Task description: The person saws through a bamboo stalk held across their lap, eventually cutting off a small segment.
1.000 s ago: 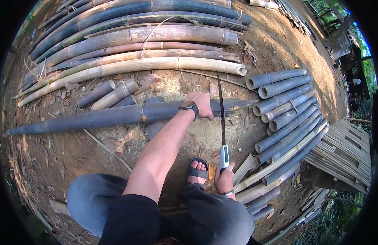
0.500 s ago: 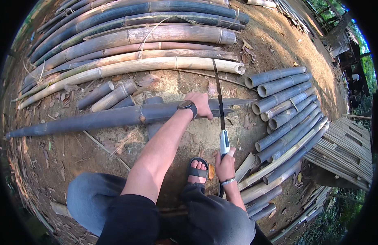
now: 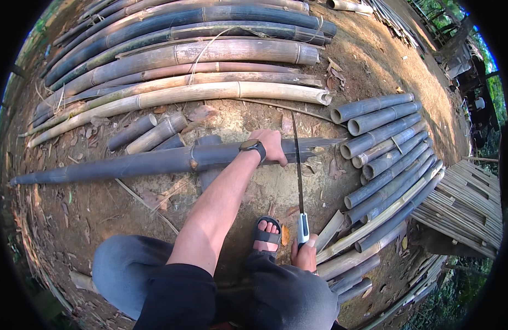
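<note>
A long dark bamboo pole (image 3: 127,166) lies crosswise in front of me, resting on a short bamboo piece (image 3: 208,179) beneath it. Its right end is split and jagged. My left hand (image 3: 269,146) wraps over the pole near that end, fingers closed around it. My right hand (image 3: 305,254) grips the white and black handle of a hand saw (image 3: 299,187). The saw's long thin blade points away from me and crosses the pole just right of my left hand. How deep the teeth sit in the bamboo I cannot tell.
Cut bamboo tubes (image 3: 375,157) lie in a row on the right, their open ends toward the pole. Long bamboo poles (image 3: 210,49) are stacked at the far side. Short offcuts (image 3: 155,135) lie beyond the pole. A slatted bamboo panel (image 3: 462,206) stands at the right.
My right hand has drawn the saw back toward my body, so the blade reaches less far past the pole. My left hand keeps its place on the pole.
</note>
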Demonstrator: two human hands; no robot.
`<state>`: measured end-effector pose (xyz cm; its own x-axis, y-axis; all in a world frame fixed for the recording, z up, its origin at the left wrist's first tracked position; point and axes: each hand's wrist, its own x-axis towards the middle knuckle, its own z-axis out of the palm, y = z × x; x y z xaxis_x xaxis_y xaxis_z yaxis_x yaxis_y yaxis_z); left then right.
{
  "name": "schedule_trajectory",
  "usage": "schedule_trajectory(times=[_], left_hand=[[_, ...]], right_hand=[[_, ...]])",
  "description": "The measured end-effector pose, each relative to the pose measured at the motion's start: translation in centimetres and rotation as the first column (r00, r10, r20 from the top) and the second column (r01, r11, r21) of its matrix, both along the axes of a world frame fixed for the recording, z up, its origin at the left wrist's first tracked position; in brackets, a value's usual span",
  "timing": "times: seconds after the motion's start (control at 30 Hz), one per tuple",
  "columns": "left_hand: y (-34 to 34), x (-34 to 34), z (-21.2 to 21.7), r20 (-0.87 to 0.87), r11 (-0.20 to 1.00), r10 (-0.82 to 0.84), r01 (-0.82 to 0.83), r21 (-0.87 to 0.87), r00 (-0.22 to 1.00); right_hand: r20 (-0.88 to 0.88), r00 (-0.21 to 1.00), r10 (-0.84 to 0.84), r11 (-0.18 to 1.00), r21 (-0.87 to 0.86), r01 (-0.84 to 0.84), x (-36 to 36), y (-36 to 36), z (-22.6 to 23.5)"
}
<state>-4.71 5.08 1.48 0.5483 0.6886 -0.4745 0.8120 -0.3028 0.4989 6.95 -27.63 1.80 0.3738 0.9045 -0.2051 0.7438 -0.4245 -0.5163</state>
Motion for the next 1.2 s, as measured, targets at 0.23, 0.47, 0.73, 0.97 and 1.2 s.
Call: schedule_trajectory(times=[0.23,0.47,0.73,0.97,1.2], left_hand=[[0.1,-0.4,-0.2,0.013,0.999,0.007,-0.006,-0.048,1.000],[0.4,0.2,-0.9,-0.013,1.000,-0.004,0.004,-0.011,1.000],[0.3,0.3,-0.3,-0.027,1.000,0.003,-0.003,-0.009,1.000],[0.2,0.1,-0.4,-0.066,1.000,-0.018,0.019,0.008,0.998],[0.1,0.5,-0.8,-0.046,1.000,-0.020,0.021,0.012,0.999]], right_hand=[[-0.058,0.997,-0.056,0.998,-0.039,0.054,-0.7,6.4,0.3],[-0.099,0.993,-0.071,0.996,-0.054,0.066,0.1,4.6,0.8],[-0.082,0.996,-0.029,0.999,-0.022,0.027,0.6,1.8,0.0],[-0.077,0.997,-0.021,0.997,-0.074,0.016,0.3,-0.3,1.6],[-0.076,0.995,-0.065,0.995,-0.075,0.059,-0.4,3.4,0.2]])
